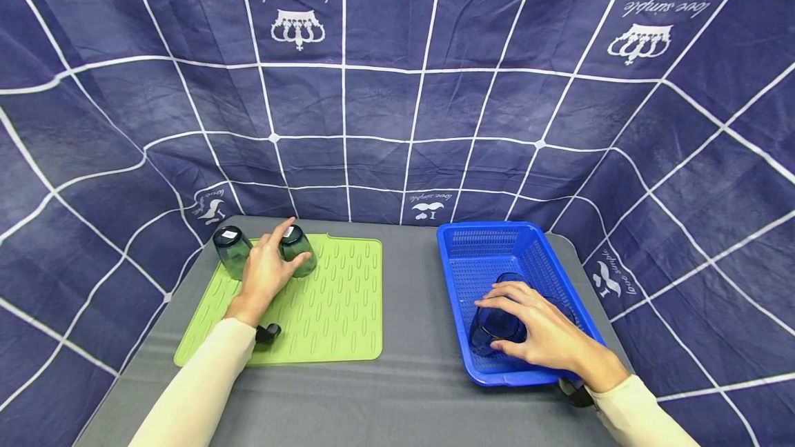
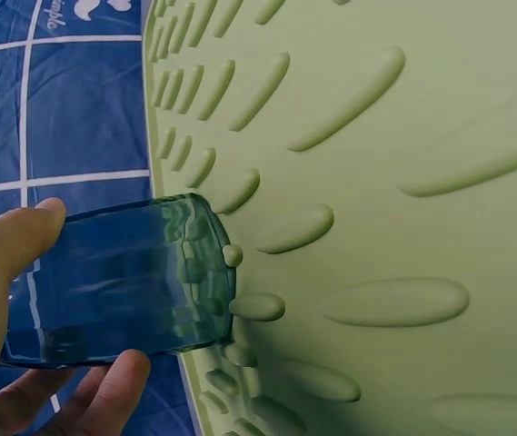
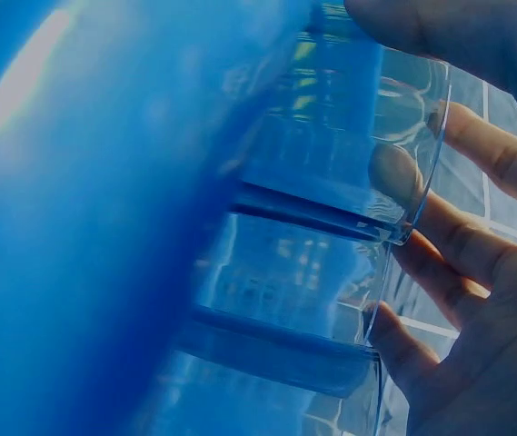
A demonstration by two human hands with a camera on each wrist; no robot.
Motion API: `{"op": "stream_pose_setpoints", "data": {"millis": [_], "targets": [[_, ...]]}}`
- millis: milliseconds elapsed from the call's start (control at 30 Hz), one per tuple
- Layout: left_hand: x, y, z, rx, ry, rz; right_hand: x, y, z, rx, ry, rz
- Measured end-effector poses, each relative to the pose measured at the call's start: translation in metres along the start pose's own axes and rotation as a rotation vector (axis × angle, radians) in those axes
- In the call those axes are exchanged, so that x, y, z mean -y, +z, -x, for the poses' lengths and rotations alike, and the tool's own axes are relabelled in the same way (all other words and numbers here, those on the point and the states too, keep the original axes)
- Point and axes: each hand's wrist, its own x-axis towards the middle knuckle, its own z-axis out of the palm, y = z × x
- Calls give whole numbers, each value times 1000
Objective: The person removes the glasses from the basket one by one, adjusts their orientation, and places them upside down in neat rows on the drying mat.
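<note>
On the green mat [image 1: 341,295], my left hand [image 1: 268,267] is around a green-tinted drinking glass [image 2: 122,282], thumb at one side and fingers at the other. This glass stands with a stickered end up, its lower end on the ridges. A second green-tinted glass [image 1: 232,254] stands left of that hand, also showing a white sticker on top. At the right, my right hand [image 1: 534,323] reaches into the blue basket [image 1: 459,323] and grips a glass [image 3: 349,136] near its rim, thumb and fingers on opposite sides. More glass [image 3: 285,263] shows beside it in the right wrist view.
Mat and basket lie apart on a grey table [image 1: 413,295]. A dark blue curtain with white grid lines [image 1: 385,102] hangs behind and along both sides. The basket's raised walls surround the glasses. Dark wrist straps [image 1: 267,334] are on the wrists.
</note>
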Motion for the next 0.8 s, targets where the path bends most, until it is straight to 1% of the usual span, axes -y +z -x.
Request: {"op": "stream_pose_setpoints", "data": {"millis": [233,567,800], "targets": [[1,2,1,-21,6,6,3,-2,-1,16,22,12],[2,4,2,-1,-17,5,5,-1,-1,28,51,23],[2,6,2,-15,-18,5,6,-2,-2,40,65,32]]}}
